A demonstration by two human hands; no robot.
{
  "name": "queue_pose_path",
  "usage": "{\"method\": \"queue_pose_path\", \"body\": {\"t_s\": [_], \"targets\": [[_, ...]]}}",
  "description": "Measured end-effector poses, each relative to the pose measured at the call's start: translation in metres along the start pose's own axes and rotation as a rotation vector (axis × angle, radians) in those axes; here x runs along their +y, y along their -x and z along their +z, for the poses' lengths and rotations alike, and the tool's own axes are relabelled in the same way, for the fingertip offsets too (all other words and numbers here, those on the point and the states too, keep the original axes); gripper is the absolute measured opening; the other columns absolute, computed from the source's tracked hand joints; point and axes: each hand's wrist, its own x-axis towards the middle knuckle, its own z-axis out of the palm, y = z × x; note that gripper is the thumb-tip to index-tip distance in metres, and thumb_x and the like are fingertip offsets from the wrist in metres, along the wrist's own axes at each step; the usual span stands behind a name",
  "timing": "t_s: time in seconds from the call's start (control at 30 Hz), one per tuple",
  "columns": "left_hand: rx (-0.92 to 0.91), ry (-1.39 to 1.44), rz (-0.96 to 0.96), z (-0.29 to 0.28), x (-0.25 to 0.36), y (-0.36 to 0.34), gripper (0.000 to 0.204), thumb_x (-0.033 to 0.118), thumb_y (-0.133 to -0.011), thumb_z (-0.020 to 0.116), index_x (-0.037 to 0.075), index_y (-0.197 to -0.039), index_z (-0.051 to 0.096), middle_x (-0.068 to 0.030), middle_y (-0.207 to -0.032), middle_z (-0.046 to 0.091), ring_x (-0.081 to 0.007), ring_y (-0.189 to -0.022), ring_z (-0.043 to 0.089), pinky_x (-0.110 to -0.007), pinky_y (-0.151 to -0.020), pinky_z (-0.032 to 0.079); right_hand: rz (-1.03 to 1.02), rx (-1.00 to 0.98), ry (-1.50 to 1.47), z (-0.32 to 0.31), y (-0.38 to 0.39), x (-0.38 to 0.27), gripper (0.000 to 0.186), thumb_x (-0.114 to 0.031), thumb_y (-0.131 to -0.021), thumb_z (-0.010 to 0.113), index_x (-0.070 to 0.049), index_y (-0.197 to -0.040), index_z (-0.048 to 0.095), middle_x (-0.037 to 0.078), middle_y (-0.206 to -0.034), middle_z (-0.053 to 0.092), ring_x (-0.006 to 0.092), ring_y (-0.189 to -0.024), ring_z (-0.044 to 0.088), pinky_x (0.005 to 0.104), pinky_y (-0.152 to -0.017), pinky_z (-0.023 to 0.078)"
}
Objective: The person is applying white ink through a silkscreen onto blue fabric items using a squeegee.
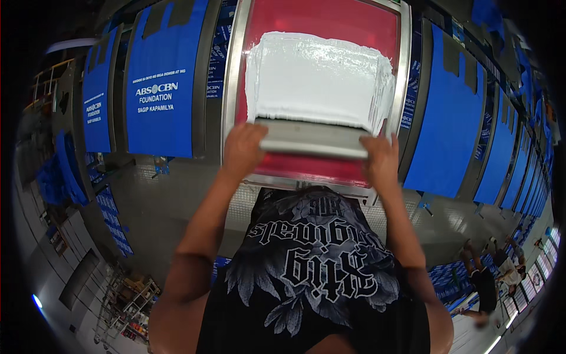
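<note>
My left hand (243, 151) and my right hand (381, 160) grip the two ends of a wide metal squeegee (312, 139), fingers closed over it. The squeegee lies crosswise on a screen printing frame (232, 88) with a silver metal border and red mesh (324, 17). A thick layer of white ink (318, 76) covers the middle of the mesh, its lower edge meeting the squeegee blade. Bare red mesh shows between the squeegee and the near rail of the frame. What lies under the screen is hidden.
Blue printed fabric pieces (158, 88) lie on dark boards to the left, and more blue pieces (445, 118) line the right in a long row. A cluttered shelf rack (127, 304) stands at lower left. Other people (486, 277) are at lower right.
</note>
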Motion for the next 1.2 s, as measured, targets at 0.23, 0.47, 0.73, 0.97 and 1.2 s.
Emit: {"method": "queue_pose_path", "body": {"t_s": [0.23, 0.47, 0.73, 0.97, 1.2], "targets": [[-0.237, -0.097, -0.190, -0.020, -0.034, -0.168, 0.032, 0.029, -0.070, 0.073, 0.008, -0.094, 0.069, -0.0167, -0.082, 0.065, -0.0341, -0.079, 0.062, -0.041, -0.071, 0.049, 0.060, -0.056, 0.122, -0.043, -0.148, 0.047, 0.039, -0.001, -0.064, 0.061, -0.010, -0.102, 0.066, 0.016, -0.083, 0.065, 0.0313, -0.082, 0.062, 0.0452, -0.091, 0.038], [-0.206, -0.007, -0.159, -0.022, 0.030, 0.016, 0.035, -0.001, -0.056, 0.064, 0.008, -0.090, 0.067, -0.0100, -0.085, 0.065, -0.0281, -0.085, 0.059, -0.041, -0.080, 0.042, 0.152, -0.129, -0.053, -0.014, 0.020, -0.025, 0.040, 0.004, -0.059, 0.060, -0.011, -0.096, 0.066, 0.007, -0.089, 0.066, 0.0253, -0.088, 0.060, 0.0555, -0.107, 0.021], [-0.249, 0.000, -0.313, -0.025, -0.029, -0.169, 0.029, 0.019, -0.067, 0.074, 0.010, -0.094, 0.069, -0.0172, -0.086, 0.066, -0.0340, -0.080, 0.063, -0.039, -0.074, 0.050, 0.039, -0.047, 0.119, -0.042, -0.149, 0.047, 0.034, -0.005, -0.069, 0.062, -0.012, -0.102, 0.065, 0.016, -0.080, 0.066, 0.0342, -0.082, 0.062, 0.0531, -0.099, 0.031], [-0.171, 0.011, -0.141, -0.019, 0.031, 0.016, 0.033, -0.004, -0.055, 0.063, 0.004, -0.088, 0.065, -0.0132, -0.081, 0.065, -0.0329, -0.079, 0.060, -0.046, -0.075, 0.045, 0.113, -0.178, 0.003, -0.015, 0.016, -0.015, 0.040, -0.001, -0.061, 0.060, -0.014, -0.099, 0.066, 0.005, -0.091, 0.067, 0.0241, -0.095, 0.059, 0.0535, -0.108, 0.021], [-0.215, -0.059, -0.301, -0.015, -0.028, -0.168, 0.032, 0.025, -0.068, 0.075, 0.009, -0.094, 0.069, -0.0142, -0.087, 0.067, -0.0317, -0.083, 0.064, -0.037, -0.075, 0.050, 0.093, -0.116, 0.188, -0.035, -0.145, 0.054, 0.038, -0.008, -0.067, 0.060, -0.015, -0.105, 0.064, 0.012, -0.090, 0.067, 0.0265, -0.086, 0.064, 0.0514, -0.097, 0.035]]}}
